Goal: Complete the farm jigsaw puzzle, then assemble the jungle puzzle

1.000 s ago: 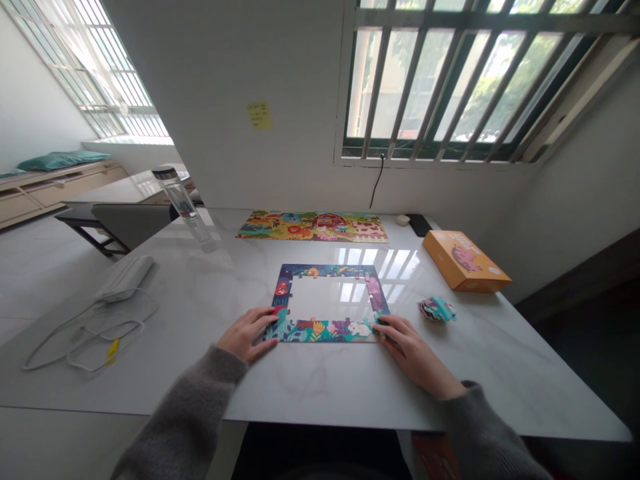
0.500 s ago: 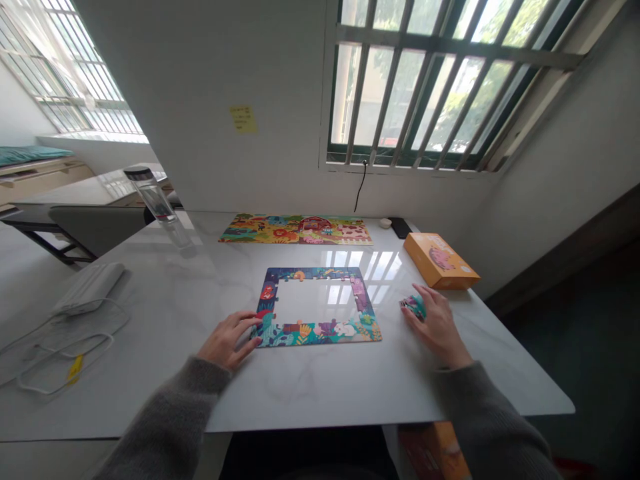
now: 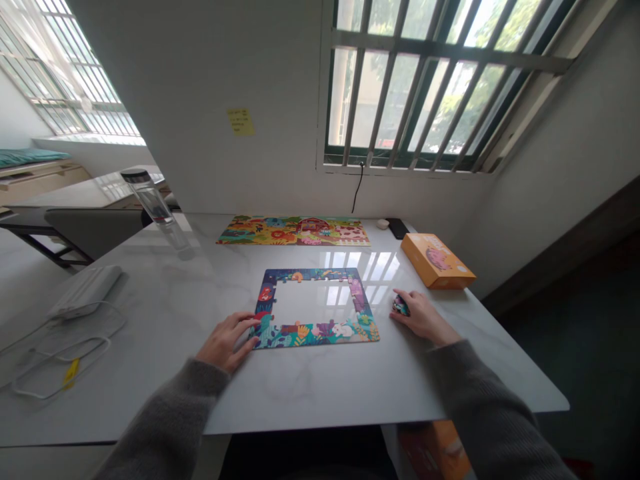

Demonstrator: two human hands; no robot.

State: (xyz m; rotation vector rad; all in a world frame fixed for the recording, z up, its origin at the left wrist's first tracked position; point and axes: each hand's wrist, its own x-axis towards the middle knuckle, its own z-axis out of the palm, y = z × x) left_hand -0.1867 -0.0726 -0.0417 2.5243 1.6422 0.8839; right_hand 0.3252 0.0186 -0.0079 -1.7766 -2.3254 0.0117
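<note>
A puzzle border of joined colourful pieces lies on the white marble-patterned table, with bare tabletop showing inside it. My left hand rests at the lower left corner of the border, fingers apart, the fingertips touching its edge. To the right of the border, my right hand holds a small bunch of puzzle pieces between thumb and fingers, low over the table. How many pieces are in it cannot be made out.
A long farm-picture puzzle lies near the wall. An orange box and a black phone are at the back right. A glass bottle, a white device and cables stand or lie at left.
My right hand has moved left with the pieces, closer to the puzzle border, and its fingers have drawn in around them. My left hand has stayed at the border's corner.
</note>
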